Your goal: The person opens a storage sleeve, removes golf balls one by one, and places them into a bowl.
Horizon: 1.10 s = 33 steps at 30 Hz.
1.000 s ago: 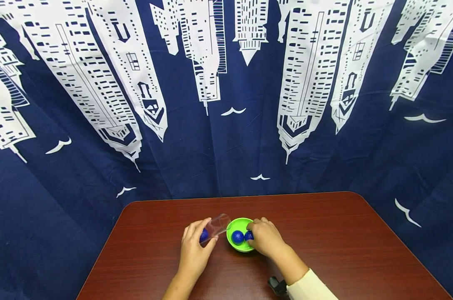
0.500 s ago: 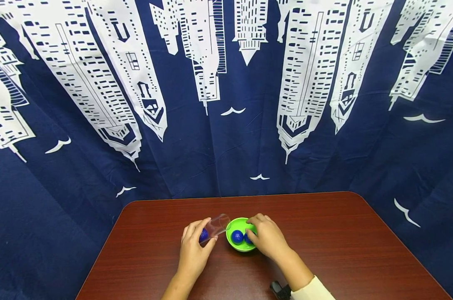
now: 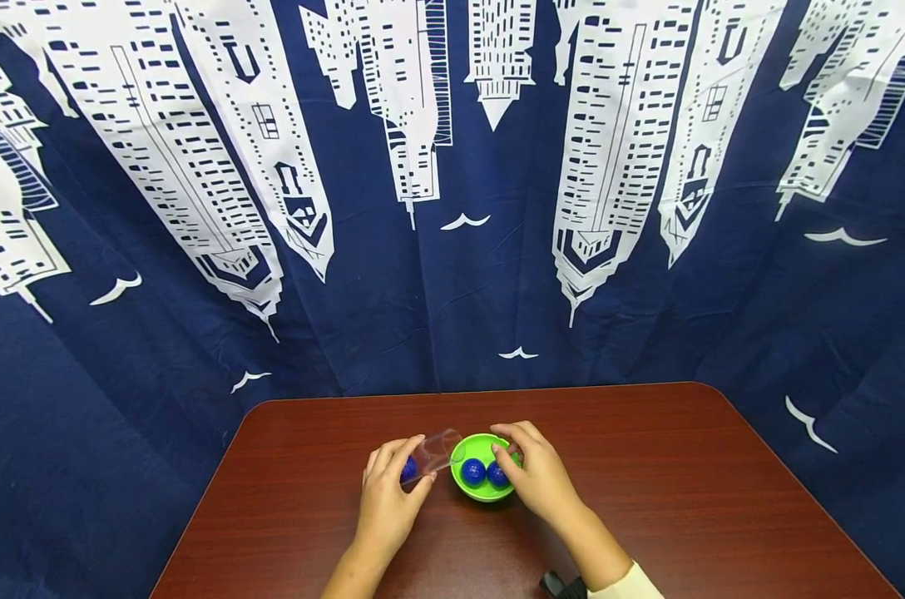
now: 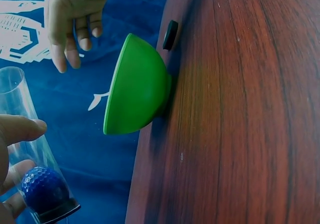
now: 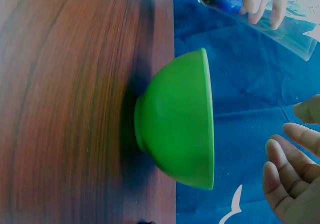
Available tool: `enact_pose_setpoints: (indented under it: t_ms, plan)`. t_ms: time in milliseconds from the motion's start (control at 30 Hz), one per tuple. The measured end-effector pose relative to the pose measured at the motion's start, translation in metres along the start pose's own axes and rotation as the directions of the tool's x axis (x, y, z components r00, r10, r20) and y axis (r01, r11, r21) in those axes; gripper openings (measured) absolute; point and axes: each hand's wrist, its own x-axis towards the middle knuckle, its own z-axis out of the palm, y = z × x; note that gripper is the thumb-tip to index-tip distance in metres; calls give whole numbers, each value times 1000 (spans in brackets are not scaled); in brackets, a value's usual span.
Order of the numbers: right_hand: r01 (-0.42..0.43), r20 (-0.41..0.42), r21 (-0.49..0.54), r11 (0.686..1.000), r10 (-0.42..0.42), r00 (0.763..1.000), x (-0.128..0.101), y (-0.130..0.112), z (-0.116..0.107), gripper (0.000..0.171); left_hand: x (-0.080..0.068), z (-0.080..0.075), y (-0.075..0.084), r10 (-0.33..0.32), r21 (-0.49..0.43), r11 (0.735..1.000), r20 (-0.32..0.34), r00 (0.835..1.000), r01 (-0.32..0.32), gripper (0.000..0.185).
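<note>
My left hand (image 3: pixel 388 502) grips a clear plastic cup (image 3: pixel 438 452), tilted with its mouth over the rim of a green bowl (image 3: pixel 484 493). One blue dimpled ball (image 3: pixel 409 470) sits at the cup's bottom, plain in the left wrist view as the ball (image 4: pixel 42 189) inside the cup (image 4: pixel 20 114). Two blue balls (image 3: pixel 472 472) (image 3: pixel 497 474) lie in the bowl. My right hand (image 3: pixel 544 478) hovers at the bowl's right rim, fingers loose and holding nothing. The right wrist view shows the bowl (image 5: pixel 175 121) from the side, with my right fingers (image 5: pixel 292 176) just clear of it.
The bowl stands on a dark red wooden table (image 3: pixel 684 482) with rounded far corners. A navy curtain printed with white skyscrapers (image 3: pixel 452 208) hangs behind the table. A small black object (image 3: pixel 561 586) lies at the near edge under my right forearm.
My right hand let go of the second blue ball in the bowl and drew back up to the rim. The left hand and the cup stayed put.
</note>
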Motion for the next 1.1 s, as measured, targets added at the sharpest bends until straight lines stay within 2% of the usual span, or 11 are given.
enact_pose_setpoints:
  t_ms: [400, 567, 800, 933, 1100]
  plan:
    - [21, 65, 136, 990, -30, 997, -5, -5, -3, 26, -1, -3, -3, 79, 105, 991, 13, 997, -80, 61]
    - [-12, 93, 202, 979, -7, 996, -7, -6, -3, 28, 1, -5, -3, 129, 184, 974, 45, 991, -135, 62]
    - [36, 78, 237, 971, -56, 995, -12, -7, 0, 29, 4, -8, 2, 210, 258, 940, 73, 975, -222, 61]
    - [-17, 125, 300, 954, -21, 992, -14, -10, -1, 30, 5, -8, 2, 245, 275, 927, 66, 967, -254, 60]
    - [-86, 192, 399, 913, 9, 981, -16, -14, -1, 36, 6, -7, 1, 282, 281, 917, 41, 958, -282, 62]
